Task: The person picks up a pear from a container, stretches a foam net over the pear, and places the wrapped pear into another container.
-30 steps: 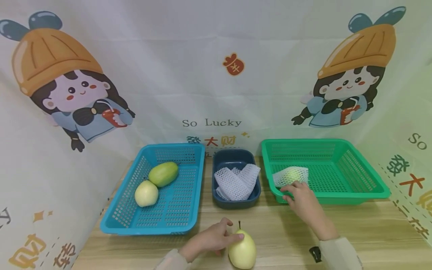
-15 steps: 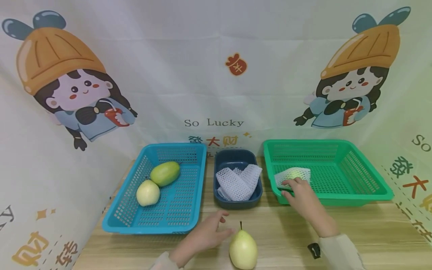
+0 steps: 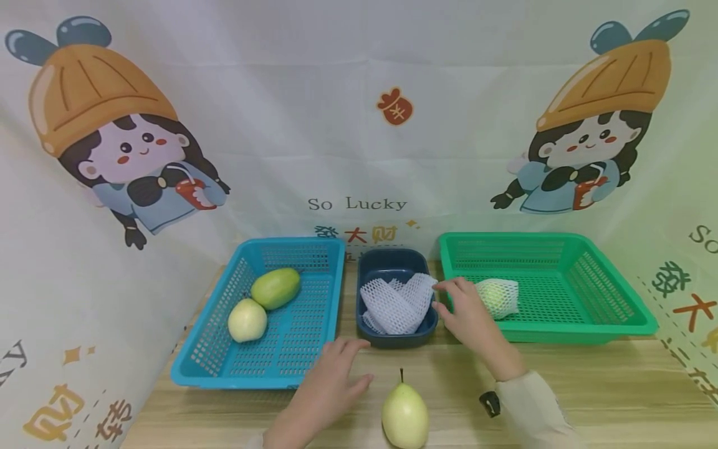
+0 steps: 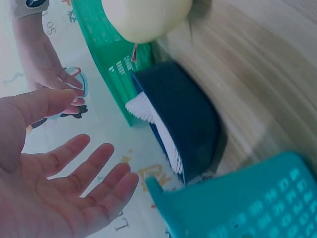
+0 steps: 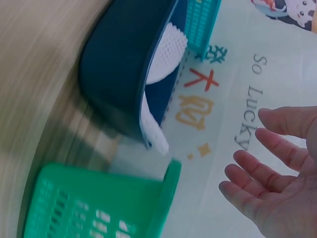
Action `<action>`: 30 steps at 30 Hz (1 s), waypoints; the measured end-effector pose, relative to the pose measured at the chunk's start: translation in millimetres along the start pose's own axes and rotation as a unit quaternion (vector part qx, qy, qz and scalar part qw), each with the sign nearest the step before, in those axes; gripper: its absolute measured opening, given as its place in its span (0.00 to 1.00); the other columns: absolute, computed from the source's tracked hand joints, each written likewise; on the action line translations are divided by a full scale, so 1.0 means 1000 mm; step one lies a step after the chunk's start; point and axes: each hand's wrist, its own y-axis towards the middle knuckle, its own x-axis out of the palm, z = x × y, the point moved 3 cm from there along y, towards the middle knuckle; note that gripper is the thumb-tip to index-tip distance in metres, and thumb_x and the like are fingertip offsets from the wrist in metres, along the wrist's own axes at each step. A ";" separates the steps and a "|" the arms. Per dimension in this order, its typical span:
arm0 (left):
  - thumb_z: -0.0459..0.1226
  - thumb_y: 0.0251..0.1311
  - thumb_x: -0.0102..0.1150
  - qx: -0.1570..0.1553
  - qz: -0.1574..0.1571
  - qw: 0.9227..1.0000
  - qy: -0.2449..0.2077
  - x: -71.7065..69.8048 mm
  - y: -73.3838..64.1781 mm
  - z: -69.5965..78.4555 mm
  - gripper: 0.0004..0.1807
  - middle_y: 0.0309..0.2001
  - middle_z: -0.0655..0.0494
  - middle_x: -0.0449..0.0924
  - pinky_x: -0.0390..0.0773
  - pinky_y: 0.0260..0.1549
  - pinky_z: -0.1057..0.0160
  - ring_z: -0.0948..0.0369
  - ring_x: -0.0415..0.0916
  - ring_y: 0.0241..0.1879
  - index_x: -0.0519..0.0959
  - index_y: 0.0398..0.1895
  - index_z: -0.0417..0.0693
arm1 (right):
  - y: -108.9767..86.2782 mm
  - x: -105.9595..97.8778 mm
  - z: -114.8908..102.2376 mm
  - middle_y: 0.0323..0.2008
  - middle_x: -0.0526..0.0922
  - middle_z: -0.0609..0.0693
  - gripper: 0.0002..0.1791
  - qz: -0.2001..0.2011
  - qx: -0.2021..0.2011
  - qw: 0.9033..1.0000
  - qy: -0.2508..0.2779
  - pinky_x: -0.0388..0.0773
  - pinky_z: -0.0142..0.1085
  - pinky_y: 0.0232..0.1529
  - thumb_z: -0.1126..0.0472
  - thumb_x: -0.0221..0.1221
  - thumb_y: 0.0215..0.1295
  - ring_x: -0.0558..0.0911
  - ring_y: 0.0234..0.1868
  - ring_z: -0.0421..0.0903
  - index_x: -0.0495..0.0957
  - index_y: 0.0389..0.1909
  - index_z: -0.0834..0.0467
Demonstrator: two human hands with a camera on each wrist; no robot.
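In the head view my right hand (image 3: 471,318) hangs between the navy bin (image 3: 395,340) and the green basket (image 3: 561,332), near the white foam nets (image 3: 395,305) in the bin. The right wrist view shows its fingers loosely bent with nothing between them, apart from the nets (image 5: 168,52). My left hand (image 3: 328,383) is over the front right corner of the blue basket (image 3: 247,379), fingers spread and holding nothing. A yellow-green pear (image 3: 405,416) stands stem up on the table between my arms. A net-wrapped fruit (image 3: 498,298) lies in the green basket.
The blue basket holds a green oval fruit (image 3: 276,288) and a pale round fruit (image 3: 247,320). A small black object (image 3: 490,404) is by my right sleeve. A printed cloth (image 3: 314,125) hangs behind the baskets, close to their back edges.
My right hand has moved left, from the wrapped fruit in the green basket towards the navy bin. My left hand has drawn left, away from the pear. The pear stays in place.
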 end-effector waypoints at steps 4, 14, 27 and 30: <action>0.41 0.49 0.66 0.017 0.046 0.997 0.054 -0.008 -0.005 -0.006 0.24 0.47 0.50 0.75 0.77 0.43 0.53 0.52 0.72 0.46 0.74 0.51 0.47 | 0.008 0.014 -0.003 0.48 0.75 0.63 0.17 -0.025 0.002 1.000 0.008 0.72 0.52 0.52 0.65 0.60 0.58 0.73 0.53 0.60 0.75 0.48 0.65; 0.42 0.46 0.68 -0.004 0.087 0.988 0.125 -0.021 -0.023 -0.029 0.23 0.43 0.52 0.78 0.77 0.38 0.53 0.53 0.75 0.41 0.76 0.48 0.49 | 0.020 0.049 0.001 0.50 0.75 0.63 0.17 -0.092 0.033 0.995 0.019 0.72 0.50 0.53 0.64 0.60 0.58 0.73 0.54 0.59 0.74 0.48 0.65; 0.42 0.45 0.69 -0.031 0.093 0.987 0.126 -0.022 -0.037 -0.049 0.16 0.36 0.56 0.79 0.77 0.33 0.55 0.56 0.75 0.36 0.80 0.38 0.51 | 0.028 0.073 0.001 0.43 0.76 0.64 0.17 -0.127 0.034 0.991 -0.011 0.74 0.48 0.49 0.65 0.62 0.55 0.76 0.46 0.58 0.74 0.45 0.66; 0.42 0.45 0.69 -0.032 0.096 0.987 0.126 -0.021 -0.039 -0.052 0.13 0.34 0.58 0.79 0.77 0.32 0.56 0.58 0.74 0.33 0.80 0.35 0.53 | 0.028 0.075 0.001 0.41 0.76 0.64 0.18 -0.125 0.028 0.992 -0.015 0.74 0.48 0.48 0.65 0.63 0.54 0.77 0.44 0.58 0.74 0.44 0.68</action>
